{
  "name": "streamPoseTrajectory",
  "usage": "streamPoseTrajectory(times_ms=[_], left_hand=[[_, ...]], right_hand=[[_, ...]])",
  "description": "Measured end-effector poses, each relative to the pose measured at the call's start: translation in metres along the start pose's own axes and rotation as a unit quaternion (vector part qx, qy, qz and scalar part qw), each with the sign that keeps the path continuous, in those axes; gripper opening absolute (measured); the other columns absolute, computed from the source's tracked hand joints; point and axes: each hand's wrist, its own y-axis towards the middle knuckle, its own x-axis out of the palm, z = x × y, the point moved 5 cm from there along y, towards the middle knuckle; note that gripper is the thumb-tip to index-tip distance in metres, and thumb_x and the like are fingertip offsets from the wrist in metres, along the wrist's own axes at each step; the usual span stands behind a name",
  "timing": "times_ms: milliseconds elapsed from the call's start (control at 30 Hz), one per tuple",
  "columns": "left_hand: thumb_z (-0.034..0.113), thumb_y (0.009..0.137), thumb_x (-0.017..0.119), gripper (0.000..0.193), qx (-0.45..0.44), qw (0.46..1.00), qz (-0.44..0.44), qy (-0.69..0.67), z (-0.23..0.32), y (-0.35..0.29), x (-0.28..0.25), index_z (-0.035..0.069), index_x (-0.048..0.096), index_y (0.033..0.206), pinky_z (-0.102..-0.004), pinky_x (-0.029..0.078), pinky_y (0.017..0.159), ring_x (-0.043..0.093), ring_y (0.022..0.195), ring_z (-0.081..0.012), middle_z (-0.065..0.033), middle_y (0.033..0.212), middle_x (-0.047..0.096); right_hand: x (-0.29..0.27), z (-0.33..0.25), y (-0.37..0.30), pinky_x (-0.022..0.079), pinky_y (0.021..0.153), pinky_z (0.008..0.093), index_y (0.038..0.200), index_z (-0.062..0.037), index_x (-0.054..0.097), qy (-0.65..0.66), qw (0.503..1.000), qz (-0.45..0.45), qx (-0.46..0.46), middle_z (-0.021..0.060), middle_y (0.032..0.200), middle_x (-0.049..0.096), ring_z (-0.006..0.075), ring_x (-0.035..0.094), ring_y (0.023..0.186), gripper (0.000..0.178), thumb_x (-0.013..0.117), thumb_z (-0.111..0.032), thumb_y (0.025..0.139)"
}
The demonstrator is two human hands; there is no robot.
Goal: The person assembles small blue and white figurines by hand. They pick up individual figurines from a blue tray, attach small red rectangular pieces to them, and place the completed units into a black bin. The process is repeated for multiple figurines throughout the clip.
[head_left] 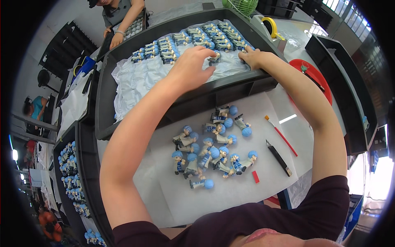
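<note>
My left hand (192, 68) reaches over the large black tray (105, 99), thumb and forefinger apart. A small blue-haired figurine (214, 58) lies on the tray's white plastic liner (131, 86), right by its fingertips. At the right end of the rows, my right hand (252, 57) bends down inside the tray's near wall, fingers apart and nearest to the last figurines (238, 44). Its fingertips are partly hidden. Several rows of the same figurines (168, 53) fill the tray's far half. More loose figurines (214, 152) lie in a heap on the white table sheet (173, 197).
Right of the heap lie a red-handled brush (284, 138), a black craft knife (279, 158) and a small red block (255, 177). Beyond are a red round tray (325, 88) and an empty-looking black bin (349, 90). Another tray of figurines (72, 177) stands left. A co-worker's hand (116, 40) is at the back.
</note>
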Motion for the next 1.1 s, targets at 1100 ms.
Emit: streamPoseTrajectory(times_ms=[1100], left_hand=[[-0.006, 0.084, 0.053, 0.018, -0.349, 0.866, 0.201, -0.296, 0.098, -0.293, -0.042, -0.004, 0.062, 0.099, -0.0217, 0.045, 0.074, 0.056, 0.083, -0.0115, -0.0098, 0.1, 0.06]], right_hand=[[-0.096, -0.001, -0.099, 0.049, 0.068, 0.0358, 0.105, -0.0055, 0.045, 0.253, 0.915, 0.313, 0.008, 0.0141, 0.092, 0.053, 0.0247, 0.056, 0.082, 0.049, 0.065, -0.001, 0.06]])
